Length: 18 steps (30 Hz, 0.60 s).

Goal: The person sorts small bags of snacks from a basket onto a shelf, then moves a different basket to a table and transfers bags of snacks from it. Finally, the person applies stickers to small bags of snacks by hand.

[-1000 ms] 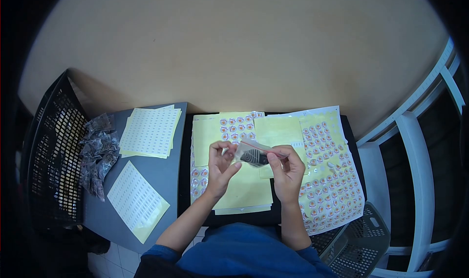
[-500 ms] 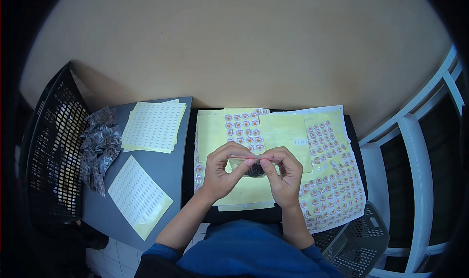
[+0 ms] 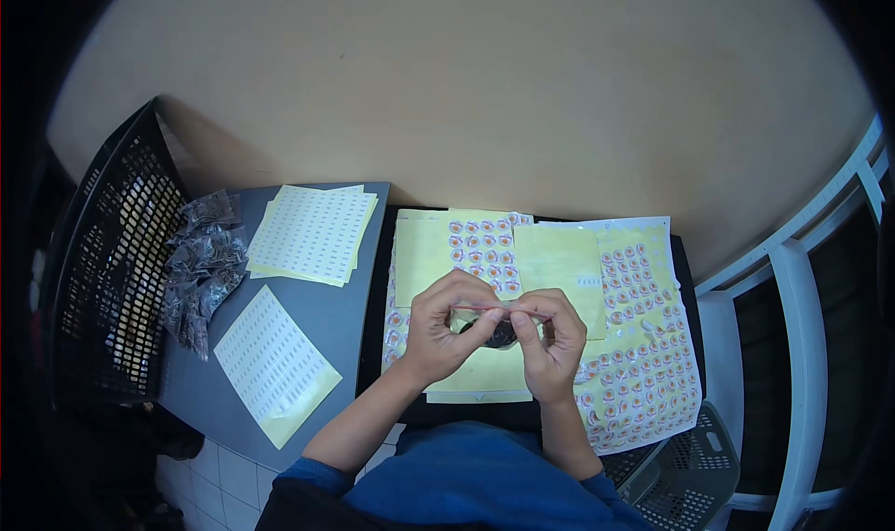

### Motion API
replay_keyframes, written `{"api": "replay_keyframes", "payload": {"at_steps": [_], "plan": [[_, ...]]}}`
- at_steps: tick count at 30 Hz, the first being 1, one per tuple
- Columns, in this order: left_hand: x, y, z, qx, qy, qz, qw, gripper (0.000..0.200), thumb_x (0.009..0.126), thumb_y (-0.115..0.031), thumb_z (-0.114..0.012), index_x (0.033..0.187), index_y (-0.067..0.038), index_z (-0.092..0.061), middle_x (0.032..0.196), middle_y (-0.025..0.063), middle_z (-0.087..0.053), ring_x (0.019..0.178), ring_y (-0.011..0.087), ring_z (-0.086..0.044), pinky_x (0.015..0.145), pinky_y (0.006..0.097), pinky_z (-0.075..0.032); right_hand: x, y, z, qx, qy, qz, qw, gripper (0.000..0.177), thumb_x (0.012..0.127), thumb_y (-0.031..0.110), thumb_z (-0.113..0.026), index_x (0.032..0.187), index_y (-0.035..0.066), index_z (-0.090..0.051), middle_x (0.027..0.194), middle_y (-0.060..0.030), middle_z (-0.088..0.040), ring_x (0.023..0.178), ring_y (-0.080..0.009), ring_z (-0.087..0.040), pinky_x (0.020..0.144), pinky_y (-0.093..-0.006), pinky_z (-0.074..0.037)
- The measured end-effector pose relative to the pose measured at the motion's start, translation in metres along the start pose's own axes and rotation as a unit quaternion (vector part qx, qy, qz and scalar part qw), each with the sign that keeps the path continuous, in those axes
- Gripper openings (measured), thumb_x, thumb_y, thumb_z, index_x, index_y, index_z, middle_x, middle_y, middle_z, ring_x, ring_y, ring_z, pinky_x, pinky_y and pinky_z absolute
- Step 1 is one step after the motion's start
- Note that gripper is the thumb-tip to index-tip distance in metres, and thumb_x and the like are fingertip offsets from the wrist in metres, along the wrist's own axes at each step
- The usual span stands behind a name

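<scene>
My left hand (image 3: 446,328) and my right hand (image 3: 554,343) meet over the black table and pinch the red-striped top edge of a small clear zip bag (image 3: 494,328) with dark contents. The bag hangs between my fingers, mostly hidden by them. Under my hands lie yellow backing sheets (image 3: 424,251) and a sheet of round orange-and-white stickers (image 3: 482,244). More round stickers cover a large sheet (image 3: 643,344) to the right of my right hand.
A grey table (image 3: 340,317) on the left carries two lots of small-label sheets (image 3: 312,233) (image 3: 270,358) and a pile of clear filled bags (image 3: 200,270). A black mesh crate (image 3: 107,279) stands at far left. A grey basket (image 3: 685,480) sits lower right beside white bars (image 3: 792,279).
A second ago the bag was held up flat between my hands with its dark contents showing. My hands have since come together and lowered, fingers pinching along its top edge.
</scene>
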<state>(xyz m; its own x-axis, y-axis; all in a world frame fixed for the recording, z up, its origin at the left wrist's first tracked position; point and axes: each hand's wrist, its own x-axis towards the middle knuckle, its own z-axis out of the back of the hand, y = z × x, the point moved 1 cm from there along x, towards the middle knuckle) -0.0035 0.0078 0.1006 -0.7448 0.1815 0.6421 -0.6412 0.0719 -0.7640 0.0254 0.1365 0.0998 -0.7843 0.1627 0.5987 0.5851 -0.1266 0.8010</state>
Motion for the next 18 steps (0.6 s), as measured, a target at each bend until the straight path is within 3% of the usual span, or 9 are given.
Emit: {"api": "replay_keyframes", "payload": {"at_steps": [6,9,11,14,18], "plan": [[-0.0019,-0.0011,-0.0001,-0.005,-0.004,0.02,1.0,0.007,0.068,0.001,-0.06,0.071,-0.003,-0.054,0.073,0.0078,-0.055,0.069,0.0148,-0.053,0.064,0.0257,-0.042,-0.0011,0.0015,-0.0013,-0.007,-0.008,-0.001,1.0,0.004,0.073,0.0,-0.058,0.075,-0.001,-0.055,0.073,-0.0087,-0.055,0.064,-0.0132,-0.052,0.059,-0.0234,-0.042],[-0.0035,0.0015,-0.0025,-0.017,0.009,0.036,0.999,0.014,0.068,0.001,-0.062,0.08,-0.002,-0.056,0.075,0.007,-0.058,0.072,0.014,-0.056,0.066,0.0248,-0.044,-0.0012,0.0019,0.0006,-0.01,-0.013,-0.002,1.0,0.004,0.072,0.0,-0.058,0.075,-0.001,-0.055,0.073,-0.0091,-0.055,0.064,-0.0137,-0.052,0.059,-0.0236,-0.042],[-0.0041,-0.0025,-0.0063,-0.1,-0.016,0.085,0.991,0.03,0.069,0.002,-0.062,0.097,-0.002,-0.051,0.076,0.0067,-0.059,0.075,0.0132,-0.058,0.07,0.0247,-0.044,-0.0007,0.0025,0.0019,-0.01,-0.014,0.001,1.0,0.004,0.072,0.0,-0.058,0.075,-0.001,-0.055,0.073,-0.0093,-0.056,0.064,-0.014,-0.053,0.059,-0.0238,-0.042],[-0.0026,-0.0064,-0.0062,-0.069,0.001,0.076,0.995,0.043,0.07,0.002,-0.062,0.108,-0.001,-0.042,0.077,0.0068,-0.06,0.078,0.0128,-0.059,0.073,0.0251,-0.044,-0.0003,0.0034,0.0029,-0.029,-0.011,0.013,0.999,0.005,0.072,0.0,-0.058,0.076,-0.001,-0.055,0.073,-0.0095,-0.056,0.065,-0.015,-0.053,0.059,-0.024,-0.042],[-0.0033,-0.0044,-0.0036,-0.057,0.007,0.074,0.996,0.043,0.07,0.003,-0.061,0.109,-0.002,-0.043,0.075,0.0069,-0.06,0.076,0.0119,-0.058,0.073,0.025,-0.044,0.0002,0.0051,0.0032,-0.046,-0.003,0.027,0.999,0.005,0.072,0.0,-0.058,0.076,-0.001,-0.056,0.073,-0.0098,-0.056,0.066,-0.0163,-0.055,0.06,-0.025,-0.043]]}}
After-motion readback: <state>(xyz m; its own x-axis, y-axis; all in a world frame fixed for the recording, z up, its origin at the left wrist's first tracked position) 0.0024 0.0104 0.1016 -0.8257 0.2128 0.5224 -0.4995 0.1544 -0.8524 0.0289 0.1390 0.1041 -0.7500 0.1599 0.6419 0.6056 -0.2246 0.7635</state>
